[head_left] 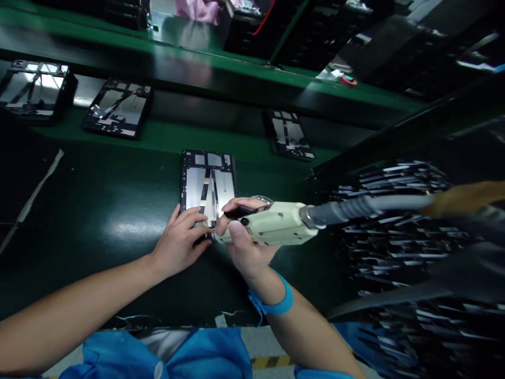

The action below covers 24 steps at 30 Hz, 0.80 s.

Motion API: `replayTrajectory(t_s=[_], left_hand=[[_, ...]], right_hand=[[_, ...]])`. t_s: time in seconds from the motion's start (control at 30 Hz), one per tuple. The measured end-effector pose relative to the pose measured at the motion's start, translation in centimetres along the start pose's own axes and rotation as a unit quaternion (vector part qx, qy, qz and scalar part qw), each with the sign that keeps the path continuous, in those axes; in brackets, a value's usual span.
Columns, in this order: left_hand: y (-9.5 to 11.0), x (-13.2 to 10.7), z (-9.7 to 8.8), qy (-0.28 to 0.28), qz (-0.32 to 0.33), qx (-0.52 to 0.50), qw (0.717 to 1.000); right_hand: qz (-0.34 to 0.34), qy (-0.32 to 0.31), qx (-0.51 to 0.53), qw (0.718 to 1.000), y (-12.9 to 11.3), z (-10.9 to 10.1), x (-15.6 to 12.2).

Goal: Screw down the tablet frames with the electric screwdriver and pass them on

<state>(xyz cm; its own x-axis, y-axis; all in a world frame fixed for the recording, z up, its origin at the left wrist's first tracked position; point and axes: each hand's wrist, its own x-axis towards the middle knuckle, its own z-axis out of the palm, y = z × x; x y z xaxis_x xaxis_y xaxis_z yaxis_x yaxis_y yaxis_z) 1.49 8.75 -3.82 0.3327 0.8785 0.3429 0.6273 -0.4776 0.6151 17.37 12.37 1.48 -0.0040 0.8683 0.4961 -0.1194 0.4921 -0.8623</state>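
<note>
A tablet frame point(215, 184) with silver plates and dark flat cables lies on the dark green bench, its open inside facing up. My right hand point(248, 245) is wrapped round a cream-coloured electric screwdriver point(284, 223), which is tilted nearly flat with its nose over the frame's lower edge. A grey cable runs from its rear to the right. My left hand point(183, 237) grips the frame's lower left edge with bent fingers, thumb and forefinger close to the screwdriver's nose. The screwdriver's very tip is hidden by my fingers. A blue wrist strap point(278, 300) circles my right wrist.
Two similar tablet frames point(118, 109) point(33, 89) lie at the back left, and another tablet frame point(292, 134) at the back right. Densely stacked dark parts point(394, 237) fill the right side. A green ledge point(213, 58) runs along the back. A black sheet point(23, 173) lies left.
</note>
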Motion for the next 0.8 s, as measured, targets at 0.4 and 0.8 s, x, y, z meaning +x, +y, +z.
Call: replayTrajectory(t_s=[0.4, 0.8], left_hand=[[-0.04, 0.12, 0.03, 0.015, 0.003, -0.039, 0.999], [-0.38, 0.18, 0.08, 0.006, -0.021, -0.063, 0.998]], right_hand=[[0.015, -0.006, 0.04, 0.999, -0.75, 0.31, 0.1], [-0.016, -0.003, 0.019, 1.0, -0.19, 0.14, 0.17]])
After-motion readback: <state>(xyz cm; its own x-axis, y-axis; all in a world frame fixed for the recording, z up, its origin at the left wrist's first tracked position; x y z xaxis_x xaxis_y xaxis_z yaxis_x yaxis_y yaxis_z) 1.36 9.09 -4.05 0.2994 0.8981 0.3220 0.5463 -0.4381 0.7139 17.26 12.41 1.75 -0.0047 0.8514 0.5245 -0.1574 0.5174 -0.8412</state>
